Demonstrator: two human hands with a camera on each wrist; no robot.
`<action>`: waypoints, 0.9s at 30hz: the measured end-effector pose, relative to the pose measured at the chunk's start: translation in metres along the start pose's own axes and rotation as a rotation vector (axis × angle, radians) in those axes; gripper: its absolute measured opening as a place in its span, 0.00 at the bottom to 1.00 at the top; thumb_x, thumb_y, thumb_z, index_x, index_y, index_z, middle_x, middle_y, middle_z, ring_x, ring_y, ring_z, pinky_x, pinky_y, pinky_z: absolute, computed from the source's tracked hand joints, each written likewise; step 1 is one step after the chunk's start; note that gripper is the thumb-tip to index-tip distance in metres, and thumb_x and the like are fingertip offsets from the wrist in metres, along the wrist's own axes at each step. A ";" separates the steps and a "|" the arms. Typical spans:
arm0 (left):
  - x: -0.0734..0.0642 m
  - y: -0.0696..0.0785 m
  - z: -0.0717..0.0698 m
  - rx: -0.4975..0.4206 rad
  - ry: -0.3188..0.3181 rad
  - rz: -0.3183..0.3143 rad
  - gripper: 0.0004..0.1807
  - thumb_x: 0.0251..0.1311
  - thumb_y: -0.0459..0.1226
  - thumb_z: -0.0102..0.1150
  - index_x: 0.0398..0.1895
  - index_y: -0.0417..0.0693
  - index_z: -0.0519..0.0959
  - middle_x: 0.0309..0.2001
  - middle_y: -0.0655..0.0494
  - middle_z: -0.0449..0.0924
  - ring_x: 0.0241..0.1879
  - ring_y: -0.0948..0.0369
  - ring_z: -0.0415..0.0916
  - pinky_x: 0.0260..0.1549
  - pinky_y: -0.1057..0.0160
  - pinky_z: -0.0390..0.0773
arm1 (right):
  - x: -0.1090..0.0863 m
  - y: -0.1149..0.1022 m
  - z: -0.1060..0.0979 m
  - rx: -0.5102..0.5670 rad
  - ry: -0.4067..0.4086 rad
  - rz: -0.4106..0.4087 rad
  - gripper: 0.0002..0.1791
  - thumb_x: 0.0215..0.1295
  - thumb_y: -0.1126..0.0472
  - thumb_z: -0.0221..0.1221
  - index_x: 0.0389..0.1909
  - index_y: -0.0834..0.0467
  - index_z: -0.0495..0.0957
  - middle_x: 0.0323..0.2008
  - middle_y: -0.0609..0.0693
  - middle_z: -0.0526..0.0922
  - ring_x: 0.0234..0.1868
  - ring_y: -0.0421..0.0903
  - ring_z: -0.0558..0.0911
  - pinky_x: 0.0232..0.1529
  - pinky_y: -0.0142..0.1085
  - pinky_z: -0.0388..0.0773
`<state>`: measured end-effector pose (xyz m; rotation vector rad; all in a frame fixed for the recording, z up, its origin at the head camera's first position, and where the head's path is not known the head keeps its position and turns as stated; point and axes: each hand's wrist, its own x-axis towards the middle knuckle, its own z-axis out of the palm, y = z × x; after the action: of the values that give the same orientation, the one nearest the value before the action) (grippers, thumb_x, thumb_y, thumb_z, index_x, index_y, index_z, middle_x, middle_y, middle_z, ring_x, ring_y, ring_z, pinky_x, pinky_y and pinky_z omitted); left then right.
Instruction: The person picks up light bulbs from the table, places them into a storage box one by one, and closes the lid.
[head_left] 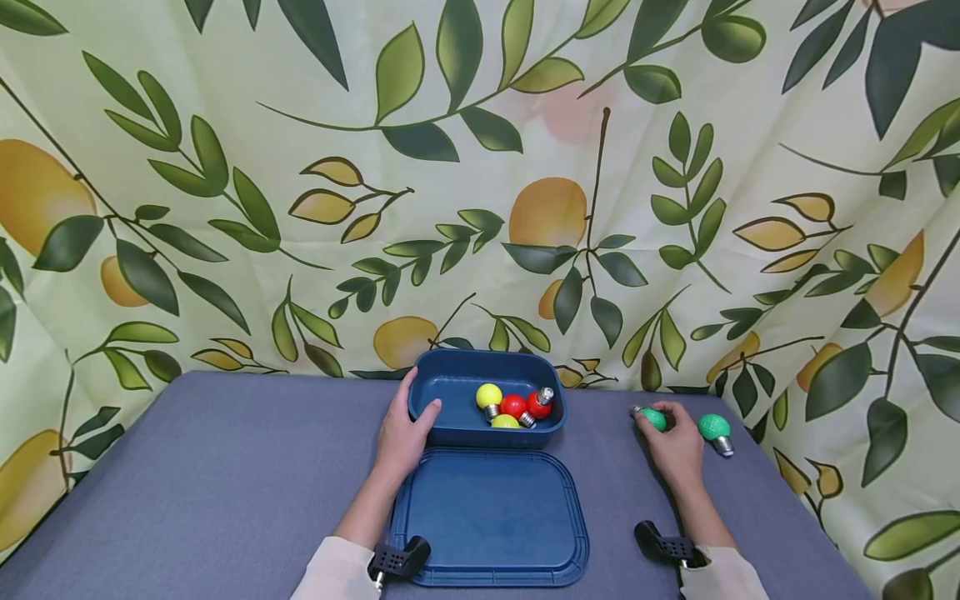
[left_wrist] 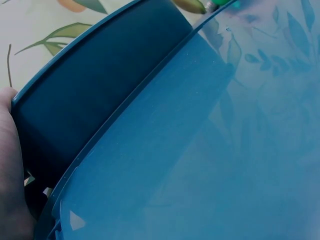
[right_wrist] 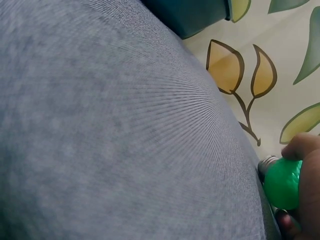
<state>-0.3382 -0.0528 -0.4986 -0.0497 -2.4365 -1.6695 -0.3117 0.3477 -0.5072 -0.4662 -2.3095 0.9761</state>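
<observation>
My left hand [head_left: 402, 429] grips the left end of a blue plastic box [head_left: 480, 437], its thumb at the front corner. Inside the box, toward its right side, lie two yellow bulbs [head_left: 489, 395] and two red bulbs [head_left: 513, 406] with silver screw bases. To the right of the box, my right hand [head_left: 678, 446] pinches a green bulb [head_left: 652, 418] at the tabletop, the bulb's metal base pointing left. The right wrist view shows fingers around that green bulb [right_wrist: 282, 185]. Just right of this hand a second green bulb [head_left: 714, 427] lies on the table.
A flat blue lid [head_left: 491, 517] lies in front of the box, between the forearms. Grey cloth covers the table [head_left: 225, 483]. Behind it hangs a curtain [head_left: 465, 192] printed with leaves and fruit. Black camera mounts sit on both wrists.
</observation>
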 end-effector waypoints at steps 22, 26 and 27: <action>0.000 0.000 0.000 0.008 0.001 0.009 0.38 0.70 0.48 0.58 0.80 0.60 0.56 0.80 0.49 0.56 0.78 0.45 0.55 0.73 0.36 0.58 | 0.003 0.004 0.002 -0.116 -0.144 -0.099 0.15 0.61 0.56 0.68 0.45 0.61 0.83 0.45 0.65 0.86 0.45 0.62 0.84 0.43 0.48 0.74; 0.000 0.000 0.000 0.008 0.000 0.005 0.38 0.70 0.48 0.58 0.80 0.62 0.56 0.80 0.49 0.56 0.78 0.45 0.55 0.73 0.36 0.57 | 0.003 0.004 0.002 -0.126 -0.161 -0.101 0.16 0.62 0.56 0.67 0.47 0.61 0.84 0.48 0.66 0.86 0.48 0.62 0.84 0.46 0.51 0.75; 0.000 0.000 0.000 0.007 0.000 0.004 0.38 0.70 0.48 0.58 0.80 0.62 0.56 0.80 0.49 0.56 0.79 0.45 0.55 0.73 0.36 0.57 | 0.003 0.004 0.002 -0.130 -0.166 -0.104 0.16 0.62 0.57 0.67 0.48 0.61 0.84 0.48 0.66 0.86 0.48 0.63 0.84 0.46 0.52 0.75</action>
<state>-0.3379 -0.0528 -0.4983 -0.0537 -2.4407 -1.6589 -0.3149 0.3510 -0.5096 -0.3237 -2.5301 0.8469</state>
